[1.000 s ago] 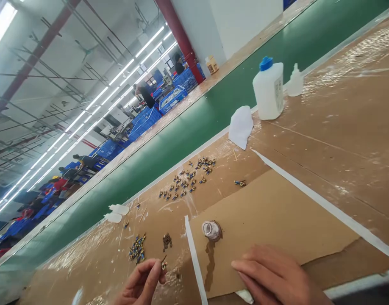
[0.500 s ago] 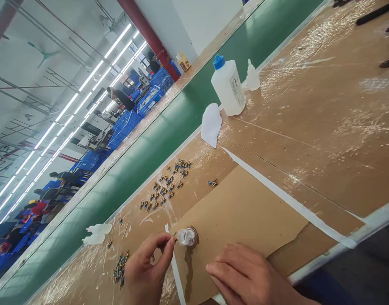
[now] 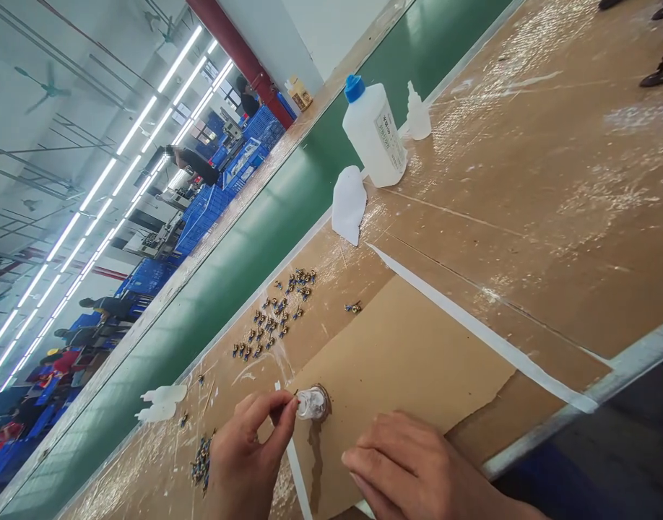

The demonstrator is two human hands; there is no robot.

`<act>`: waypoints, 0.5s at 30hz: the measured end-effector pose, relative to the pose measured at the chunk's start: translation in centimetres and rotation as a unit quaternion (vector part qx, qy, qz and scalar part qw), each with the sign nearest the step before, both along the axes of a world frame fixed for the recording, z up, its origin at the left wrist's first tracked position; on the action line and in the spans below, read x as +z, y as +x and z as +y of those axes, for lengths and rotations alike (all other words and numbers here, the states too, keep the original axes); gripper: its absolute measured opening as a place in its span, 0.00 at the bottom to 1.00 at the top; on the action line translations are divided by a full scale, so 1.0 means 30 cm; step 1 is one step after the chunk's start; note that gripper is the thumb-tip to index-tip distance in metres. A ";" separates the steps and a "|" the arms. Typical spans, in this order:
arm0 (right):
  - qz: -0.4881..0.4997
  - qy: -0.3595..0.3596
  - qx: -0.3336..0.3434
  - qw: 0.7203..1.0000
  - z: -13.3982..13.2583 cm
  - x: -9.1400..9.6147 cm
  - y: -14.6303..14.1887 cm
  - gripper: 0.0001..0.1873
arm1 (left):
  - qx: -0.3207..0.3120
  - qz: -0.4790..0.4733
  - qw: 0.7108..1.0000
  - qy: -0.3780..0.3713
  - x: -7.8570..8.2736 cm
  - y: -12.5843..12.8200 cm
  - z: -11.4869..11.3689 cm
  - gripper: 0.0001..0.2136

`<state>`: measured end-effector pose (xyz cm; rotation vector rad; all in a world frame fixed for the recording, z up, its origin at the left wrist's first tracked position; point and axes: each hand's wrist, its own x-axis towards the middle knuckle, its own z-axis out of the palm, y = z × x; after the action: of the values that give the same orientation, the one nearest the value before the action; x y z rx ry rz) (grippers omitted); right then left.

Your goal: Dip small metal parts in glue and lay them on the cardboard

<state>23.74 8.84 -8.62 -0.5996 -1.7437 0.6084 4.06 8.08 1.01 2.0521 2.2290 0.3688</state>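
My left hand [image 3: 250, 451] is closed in a pinch on a tiny brown part, held right beside a small clear cap [image 3: 312, 403] that sits on a cardboard sheet [image 3: 418, 361]. My right hand [image 3: 418, 473] lies flat on the near edge of that sheet, fingers together and stretched out, holding nothing. Several small blue-and-gold parts [image 3: 274, 314] are spread on the brown table beyond the sheet. A smaller pile of such parts [image 3: 200, 462] lies just left of my left hand. One single part [image 3: 354, 308] rests by the sheet's far edge.
A white bottle with a blue cap [image 3: 372, 133] and a small clear dropper bottle [image 3: 417, 115] stand at the table's far edge by a white cloth [image 3: 347, 204]. Two more dropper bottles [image 3: 161, 403] lie at the left. A green conveyor belt [image 3: 266, 238] runs alongside. People work among blue crates beyond.
My left hand has carried the tiny part from near the small pile rightward to the clear cap. My right hand has stayed flat on the cardboard. The view has swung.
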 end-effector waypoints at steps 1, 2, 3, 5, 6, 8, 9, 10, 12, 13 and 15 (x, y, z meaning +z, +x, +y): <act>-0.003 -0.002 0.001 1.000 -0.001 0.000 0.000 0.10 | -0.002 -0.003 1.000 -0.006 0.002 0.002 0.001 0.11; -0.005 -0.003 0.000 1.000 -0.001 0.000 0.001 0.10 | -0.002 -0.005 1.000 -0.007 0.005 0.005 0.002 0.11; -0.005 -0.001 -0.001 1.000 -0.002 0.001 0.002 0.10 | -0.001 -0.008 1.000 -0.004 0.007 0.009 0.004 0.11; -0.005 -0.003 -0.001 1.000 -0.003 0.001 0.005 0.10 | -0.001 -0.011 1.000 0.000 0.010 0.017 0.006 0.11; -0.004 -0.007 0.001 1.000 -0.004 0.001 0.007 0.11 | 0.000 -0.012 1.000 0.001 0.011 0.021 0.007 0.11; 0.000 -0.009 0.006 1.000 -0.004 0.001 0.009 0.11 | 0.001 -0.010 1.000 0.002 0.009 0.025 0.009 0.11; 0.001 -0.009 0.008 1.000 -0.004 0.001 0.010 0.11 | -0.002 -0.008 1.000 0.000 0.008 0.026 0.010 0.11; 0.002 -0.008 0.008 1.000 -0.005 0.001 0.010 0.11 | -0.006 -0.006 1.000 -0.001 0.008 0.026 0.012 0.11; 0.004 -0.005 0.006 1.000 -0.005 0.001 0.011 0.11 | -0.016 -0.005 1.000 -0.004 0.011 0.024 0.014 0.10; 0.007 -0.004 0.003 1.000 -0.006 0.001 0.012 0.11 | -0.019 -0.006 1.000 -0.007 0.016 0.024 0.013 0.10; 0.012 -0.002 0.006 1.000 -0.006 0.002 0.015 0.11 | -0.016 -0.014 1.000 -0.002 0.033 0.023 0.000 0.09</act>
<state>24.18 8.66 -8.56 -0.5814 -1.7254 0.6254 4.75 8.09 1.99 2.0658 2.1758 0.3862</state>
